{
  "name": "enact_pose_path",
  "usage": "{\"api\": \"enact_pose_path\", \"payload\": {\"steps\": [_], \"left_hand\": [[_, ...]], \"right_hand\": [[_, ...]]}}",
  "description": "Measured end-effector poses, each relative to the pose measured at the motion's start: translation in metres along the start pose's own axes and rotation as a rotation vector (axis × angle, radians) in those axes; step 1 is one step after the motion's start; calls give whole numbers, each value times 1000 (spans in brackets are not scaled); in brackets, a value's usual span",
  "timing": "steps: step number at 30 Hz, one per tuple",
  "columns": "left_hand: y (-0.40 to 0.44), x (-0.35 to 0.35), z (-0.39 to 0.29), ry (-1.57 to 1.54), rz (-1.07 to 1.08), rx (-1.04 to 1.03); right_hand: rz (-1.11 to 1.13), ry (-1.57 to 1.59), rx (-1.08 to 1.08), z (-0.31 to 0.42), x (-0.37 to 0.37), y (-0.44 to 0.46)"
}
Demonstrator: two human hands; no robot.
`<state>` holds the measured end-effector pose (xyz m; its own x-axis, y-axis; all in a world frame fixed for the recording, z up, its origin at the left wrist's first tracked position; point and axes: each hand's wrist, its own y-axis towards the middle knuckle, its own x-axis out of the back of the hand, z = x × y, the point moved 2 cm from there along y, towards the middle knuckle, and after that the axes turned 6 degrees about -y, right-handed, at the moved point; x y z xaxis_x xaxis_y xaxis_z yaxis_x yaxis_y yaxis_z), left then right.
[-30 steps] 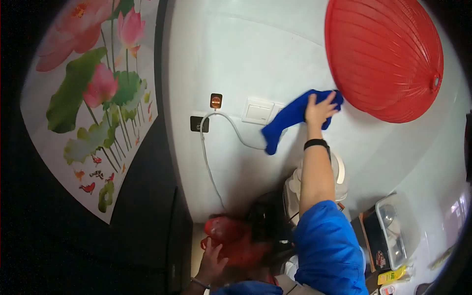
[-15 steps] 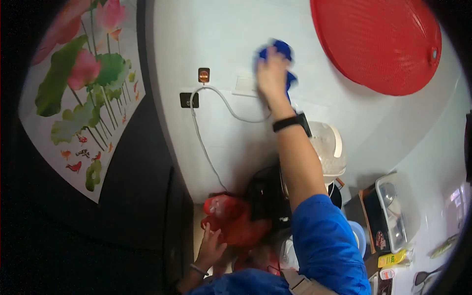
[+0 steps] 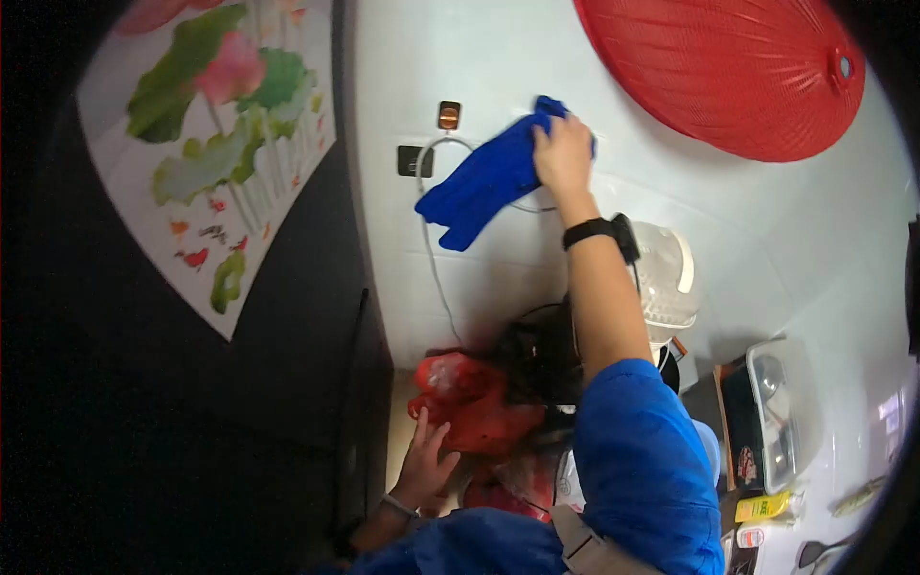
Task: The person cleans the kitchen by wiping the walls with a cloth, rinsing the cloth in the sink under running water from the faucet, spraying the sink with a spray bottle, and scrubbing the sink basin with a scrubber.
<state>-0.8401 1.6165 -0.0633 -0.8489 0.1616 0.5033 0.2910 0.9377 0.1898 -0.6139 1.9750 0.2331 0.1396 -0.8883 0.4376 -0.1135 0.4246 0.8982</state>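
Observation:
A blue cloth lies against the white tiled wall, its loose end trailing to the left. The fingers of my right hand are closed on the cloth's upper right part, and a black band circles that wrist. Behind the cloth runs a grey cable, partly covered by it, coming from a small wall hook. Lower down, my left hand has its fingers apart. Its fingertips are at the edge of a red plastic bag; whether they touch it I cannot tell.
A large red woven cover hangs at upper right. Beside my right forearm stands a whitish lidded container. A clear bin and a yellow bottle sit lower right. A dark panel with a lotus picture borders the left.
The blue cloth was bunched under my right hand and now spreads out down to the left, over part of the cable. My left hand stays by the red bag. The view has shifted slightly.

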Motion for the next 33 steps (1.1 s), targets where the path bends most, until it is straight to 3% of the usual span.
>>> {"api": "enact_pose_path", "payload": {"steps": [3,5,7,9,11,13,14,15,17,19,20,26,28,30,31,32,33], "left_hand": [[-4,14,-10,-61,-37,65],[-9,25,-12,-56,-76,65],[-12,27,-6,-41,-106,72],[-15,22,-2,-23,-83,76],[-13,16,-2,-26,-51,83],[-10,7,8,-53,-43,52],[-10,3,13,-81,-57,32],[-10,0,15,-82,-44,28],[-11,-3,22,-86,32,160],[-9,-8,31,-100,33,177],[-8,-10,34,-117,33,194],[-1,-14,38,-21,30,164],[2,-13,36,-59,34,202],[2,-10,32,-86,40,246],[1,-9,28,-57,66,248],[-1,-9,28,-28,94,255],[-2,-11,30,-20,95,280]], "right_hand": [[18,-99,-226,-18,2,8],[-132,-5,-543,-30,1,-2],[-200,314,-862,-31,2,-29],[-433,904,-1077,-18,-1,-64],[-597,1070,-1254,-17,23,-74],[-855,840,-993,-58,17,-70],[-850,665,-887,-71,26,-56],[-735,684,-910,-100,18,-43],[-633,405,-958,-142,-5,-19],[-302,314,-1308,-154,-25,-34],[-294,217,-1389,-168,-52,-50],[-203,328,-1337,-91,-104,-140],[-7,330,-1447,-54,-135,-188],[3,602,-1568,-5,-189,-248],[158,708,-1738,34,-187,-257],[213,989,-1721,73,-169,-265],[118,1171,-1798,97,-230,-313]]}}
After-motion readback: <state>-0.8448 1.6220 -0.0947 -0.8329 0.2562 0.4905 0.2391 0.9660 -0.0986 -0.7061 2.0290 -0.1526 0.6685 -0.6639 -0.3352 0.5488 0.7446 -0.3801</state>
